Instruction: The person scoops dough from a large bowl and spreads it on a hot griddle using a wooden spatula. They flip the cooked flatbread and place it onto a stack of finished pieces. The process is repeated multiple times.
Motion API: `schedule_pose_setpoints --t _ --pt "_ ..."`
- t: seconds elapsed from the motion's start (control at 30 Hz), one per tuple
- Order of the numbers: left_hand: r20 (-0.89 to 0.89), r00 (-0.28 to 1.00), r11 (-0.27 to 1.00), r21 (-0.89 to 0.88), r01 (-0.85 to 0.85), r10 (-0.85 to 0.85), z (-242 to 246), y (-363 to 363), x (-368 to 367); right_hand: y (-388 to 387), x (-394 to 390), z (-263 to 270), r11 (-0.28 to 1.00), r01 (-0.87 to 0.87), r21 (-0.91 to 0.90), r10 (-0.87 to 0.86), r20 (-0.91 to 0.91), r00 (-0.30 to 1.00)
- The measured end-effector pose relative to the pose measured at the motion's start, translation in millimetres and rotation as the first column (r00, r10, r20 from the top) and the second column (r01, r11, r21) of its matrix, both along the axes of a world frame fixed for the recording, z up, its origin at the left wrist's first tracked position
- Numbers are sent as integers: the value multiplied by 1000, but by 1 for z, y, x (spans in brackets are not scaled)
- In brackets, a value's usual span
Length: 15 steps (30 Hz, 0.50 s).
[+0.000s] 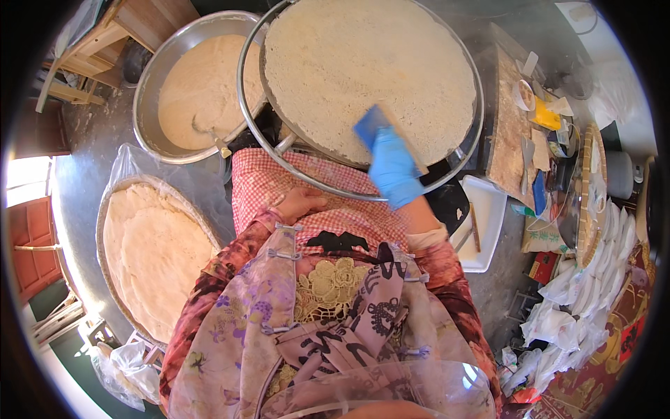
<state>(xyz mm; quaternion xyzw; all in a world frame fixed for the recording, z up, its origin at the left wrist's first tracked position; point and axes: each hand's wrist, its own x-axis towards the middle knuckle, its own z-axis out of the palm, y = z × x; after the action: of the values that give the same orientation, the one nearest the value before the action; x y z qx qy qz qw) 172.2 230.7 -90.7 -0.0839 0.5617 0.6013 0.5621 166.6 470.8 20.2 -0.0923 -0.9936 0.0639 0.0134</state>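
Observation:
My right hand (395, 170), in a blue glove, grips a flat blue scraper (373, 125) with a pale edge strip. The scraper rests against the near part of a thin layer of batter (366, 73) that covers a large round griddle. A metal ring (335, 191) on short struts surrounds the griddle. My bare left hand (302, 204) lies on the red checked apron (256, 178), its fingers curled; whether it pinches the cloth cannot be told. Left of the griddle is a metal basin (144, 125) of thick batter (193, 89), a ladle (209, 131) leaning in it.
A wide round container (102, 246) of dough, edged with clear plastic, is at the left. On the right are a white tray (500, 209) with pale liquid and a stick, a floury board (510, 120) with small items, and a woven tray (589, 209).

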Motion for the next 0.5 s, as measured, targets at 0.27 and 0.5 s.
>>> schedule_pose_setpoints --t 0.27,0.5 --pt "33 999 996 84 -20 17 -8 -2 -1 -75 -6 35 985 -156 -77 157 7 988" --pt "90 992 995 36 -93 90 1 -4 -2 94 1 53 826 306 -474 -199 263 944"
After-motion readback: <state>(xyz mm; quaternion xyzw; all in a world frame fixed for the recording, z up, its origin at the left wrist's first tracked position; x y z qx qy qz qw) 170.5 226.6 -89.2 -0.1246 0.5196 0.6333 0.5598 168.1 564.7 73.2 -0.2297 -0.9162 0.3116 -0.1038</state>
